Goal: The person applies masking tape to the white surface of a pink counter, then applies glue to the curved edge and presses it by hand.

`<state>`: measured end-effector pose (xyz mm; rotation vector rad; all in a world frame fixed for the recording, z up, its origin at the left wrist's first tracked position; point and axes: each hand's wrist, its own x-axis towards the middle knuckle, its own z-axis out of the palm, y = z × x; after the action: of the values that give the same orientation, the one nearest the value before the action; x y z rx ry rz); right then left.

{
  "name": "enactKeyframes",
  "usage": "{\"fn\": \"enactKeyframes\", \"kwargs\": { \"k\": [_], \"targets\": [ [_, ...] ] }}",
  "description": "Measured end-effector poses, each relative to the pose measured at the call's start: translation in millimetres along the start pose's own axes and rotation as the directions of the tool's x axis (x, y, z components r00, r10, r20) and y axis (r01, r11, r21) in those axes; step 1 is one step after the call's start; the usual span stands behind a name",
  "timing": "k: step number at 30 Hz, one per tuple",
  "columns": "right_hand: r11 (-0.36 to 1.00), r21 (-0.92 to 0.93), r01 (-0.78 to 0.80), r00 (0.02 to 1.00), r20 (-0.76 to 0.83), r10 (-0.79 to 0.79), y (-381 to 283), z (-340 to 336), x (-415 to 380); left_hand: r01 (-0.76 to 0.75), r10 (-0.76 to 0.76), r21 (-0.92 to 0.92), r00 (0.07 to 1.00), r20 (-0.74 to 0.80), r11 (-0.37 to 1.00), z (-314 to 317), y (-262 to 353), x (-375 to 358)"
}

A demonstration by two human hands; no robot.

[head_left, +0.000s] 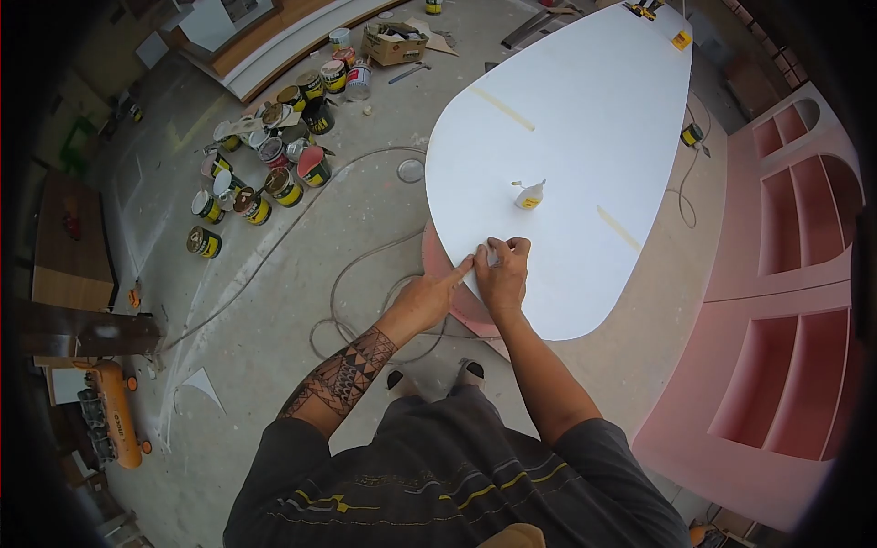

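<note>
A large white rounded panel [557, 137] lies before me on top of a pink piece [437, 260], whose edge shows at the left. My left hand [425, 300] reaches to the panel's near left edge, its index finger stretched out and touching there beside my right hand. Over the panel near that edge, my right hand [503, 279] has its fingers bent into a pinch. Whatever is between those fingers is too small to make out. Just beyond my hands, a small white bottle with a yellow label [529, 195] stands on the panel.
Two pale tape-like strips [502, 108] [619, 228] lie on the panel. Several paint cans [283, 187] and a cardboard box [394, 44] stand on the floor to the left. A hose [343, 274] loops near my feet. Pink shelving [776, 301] is at right, an orange compressor [116, 416] at left.
</note>
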<state>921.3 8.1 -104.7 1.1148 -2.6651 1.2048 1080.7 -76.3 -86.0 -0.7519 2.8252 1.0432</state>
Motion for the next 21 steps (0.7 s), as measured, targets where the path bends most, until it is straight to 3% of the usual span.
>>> {"fn": "enactKeyframes", "kwargs": {
  "k": [4, 7, 9, 19, 21],
  "targets": [
    [0.998, 0.013, 0.055, 0.998, 0.004, -0.055, 8.3, 4.8, 2.1, -0.053, 0.050, -0.044, 0.997, -0.066, 0.998, 14.4, -13.7, -4.7],
    [0.995, -0.025, 0.098, 0.994, 0.058, -0.097, 7.4, 4.0, 1.9, 0.027, -0.048, -0.186, 0.993, -0.108, 0.982, 19.8, -17.8, -9.7],
    [0.991, -0.061, 0.121, 0.988, 0.102, -0.114, 4.9, 2.2, 0.7, 0.121, -0.186, -0.382, 0.973, -0.138, 0.916, 25.0, -21.7, -14.2],
    [0.907, -0.187, 0.377, 0.921, 0.180, -0.345, 4.3, -8.1, -10.8, 0.118, -0.261, -0.585, 0.951, -0.166, 0.803, 52.9, -46.5, -3.3],
    [0.891, -0.233, 0.391, 0.911, 0.237, -0.338, 2.7, -9.3, -13.8, 0.188, -0.303, -0.644, 0.951, -0.071, 0.742, 53.1, -48.4, -4.0]
  ]
}}
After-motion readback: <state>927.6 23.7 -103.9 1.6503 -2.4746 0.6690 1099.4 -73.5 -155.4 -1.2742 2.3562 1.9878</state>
